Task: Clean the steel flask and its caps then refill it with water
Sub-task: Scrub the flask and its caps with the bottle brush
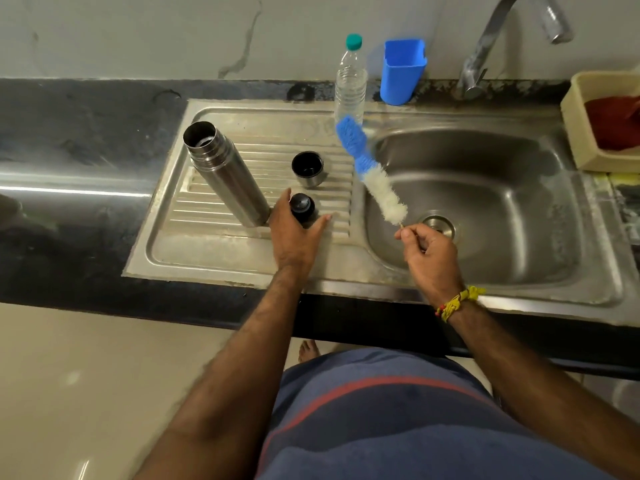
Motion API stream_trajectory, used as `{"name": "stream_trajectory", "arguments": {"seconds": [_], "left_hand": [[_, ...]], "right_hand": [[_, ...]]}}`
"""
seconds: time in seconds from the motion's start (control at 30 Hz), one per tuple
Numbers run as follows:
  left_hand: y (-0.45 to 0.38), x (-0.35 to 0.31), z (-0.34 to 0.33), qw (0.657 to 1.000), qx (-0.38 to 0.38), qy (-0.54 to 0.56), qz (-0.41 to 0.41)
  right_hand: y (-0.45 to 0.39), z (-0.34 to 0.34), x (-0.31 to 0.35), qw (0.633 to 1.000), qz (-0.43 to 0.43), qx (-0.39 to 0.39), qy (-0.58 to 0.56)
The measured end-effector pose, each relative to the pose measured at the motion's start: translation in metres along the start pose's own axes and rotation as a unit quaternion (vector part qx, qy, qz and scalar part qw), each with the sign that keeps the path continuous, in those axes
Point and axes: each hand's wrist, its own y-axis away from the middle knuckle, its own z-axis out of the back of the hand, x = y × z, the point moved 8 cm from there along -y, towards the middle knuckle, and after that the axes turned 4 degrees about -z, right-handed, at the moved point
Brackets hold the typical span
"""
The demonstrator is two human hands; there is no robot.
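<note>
Steel sink drainboard (207,251) carrying open steel flask (225,174), frame centre-left. Left hand (294,233) fingers closing around small black inner cap (302,206); right hand (429,251) pinching blue-and-white bottle brush (374,178) wire. Advice: grip cap firmly, scrub over basin.

We reach both bare forearms forward. Our left hand (297,233) lies palm-down with thumb and forefinger spread, cupping the small black stopper (302,206). Our right hand (429,252), a yellow thread band (459,302) at its wrist, curls its fingers, pinching the bottle brush (372,174) by its wire end.
</note>
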Motion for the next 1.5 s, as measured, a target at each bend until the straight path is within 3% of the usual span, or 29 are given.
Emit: {"name": "stream_trajectory", "arguments": {"seconds": [0.17, 0.37, 0.6, 0.7, 0.83, 0.97, 1.1, 1.2, 1.33, 1.5], "left_hand": [[-0.012, 0.001, -0.005, 0.998, -0.024, 0.02, 0.051], [-0.016, -0.055, -0.047, 0.998, 0.019, 0.025, -0.057], [-0.036, -0.101, -0.089, 0.993, 0.07, 0.073, -0.058], [-0.031, -0.108, -0.107, 0.993, 0.086, 0.066, -0.046], [-0.045, -0.121, -0.11, 0.994, 0.077, 0.06, -0.048], [-0.033, -0.128, -0.121, 0.99, 0.111, 0.073, -0.057], [-0.039, -0.13, -0.114, 0.989, 0.077, 0.119, -0.038], [-0.038, -0.134, -0.117, 0.989, 0.116, 0.066, -0.058], [-0.031, -0.143, -0.128, 0.988, 0.137, 0.029, -0.059], [-0.028, -0.125, -0.127, 0.985, 0.136, 0.105, -0.027]], "right_hand": [[0.01, 0.019, -0.006, 1.0, 0.015, 0.01, 0.012], [0.017, 0.05, -0.009, 0.998, 0.054, -0.028, 0.028], [0.021, 0.084, -0.006, 0.974, 0.118, -0.065, 0.184], [0.013, 0.095, -0.01, 0.973, 0.109, -0.086, 0.186], [0.02, 0.096, -0.014, 0.974, 0.127, -0.06, 0.178], [0.011, 0.106, -0.025, 0.981, 0.085, -0.09, 0.149], [0.01, 0.112, -0.023, 0.981, 0.099, -0.08, 0.149], [0.007, 0.124, -0.029, 0.986, 0.068, -0.1, 0.116], [0.007, 0.099, -0.007, 0.985, 0.103, -0.079, 0.118], [0.006, 0.11, -0.023, 0.984, 0.066, -0.106, 0.129]]}}
